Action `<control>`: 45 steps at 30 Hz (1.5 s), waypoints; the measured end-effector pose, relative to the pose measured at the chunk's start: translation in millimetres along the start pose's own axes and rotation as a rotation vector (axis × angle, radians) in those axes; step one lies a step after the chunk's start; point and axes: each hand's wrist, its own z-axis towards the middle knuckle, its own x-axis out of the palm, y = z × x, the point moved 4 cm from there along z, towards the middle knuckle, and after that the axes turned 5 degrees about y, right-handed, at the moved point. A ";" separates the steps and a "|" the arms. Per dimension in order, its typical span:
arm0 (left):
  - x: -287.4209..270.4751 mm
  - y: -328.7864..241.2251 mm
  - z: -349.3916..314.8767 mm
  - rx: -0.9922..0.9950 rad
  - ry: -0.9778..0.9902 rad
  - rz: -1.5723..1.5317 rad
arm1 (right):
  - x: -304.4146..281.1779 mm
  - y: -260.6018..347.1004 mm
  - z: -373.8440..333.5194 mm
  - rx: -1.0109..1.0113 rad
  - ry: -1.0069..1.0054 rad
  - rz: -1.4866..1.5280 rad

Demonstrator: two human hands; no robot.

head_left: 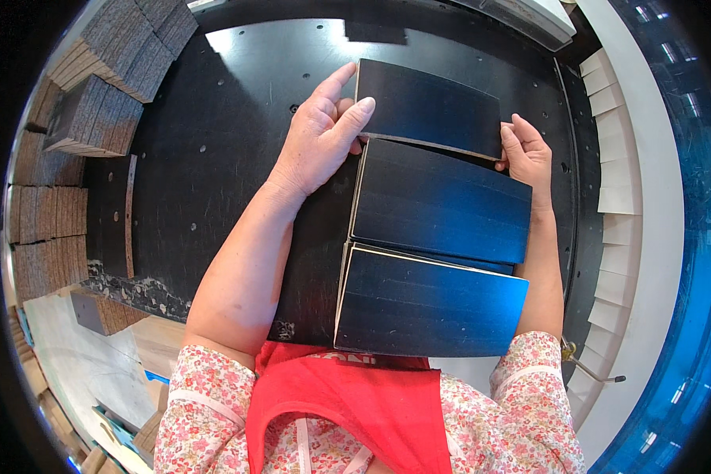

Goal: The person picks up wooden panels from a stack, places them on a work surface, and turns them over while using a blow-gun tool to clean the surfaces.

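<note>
Three dark, flat rectangular panels lie in a row running away from me on the black worktop. The far panel is between my two hands. My left hand grips its left end, thumb at the edge and index finger stretched along it; the other fingers are partly hidden. At the opposite end my right hand pinches the right edge between thumb and fingers. Just nearer lies the middle panel, and closest to my body the near panel. Pale edges show under the nearer two, as if more pieces lie beneath.
Stacks of brown-edged boards line the worktop's left side. A thin dark strip lies near them. Along the right, a row of pale sheets borders a curved white edge. A metal rod juts out at lower right.
</note>
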 end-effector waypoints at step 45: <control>-10.6 7.6 4.7 0.051 0.144 -0.221 | -7.0 18.5 -4.5 -0.407 -0.235 -0.295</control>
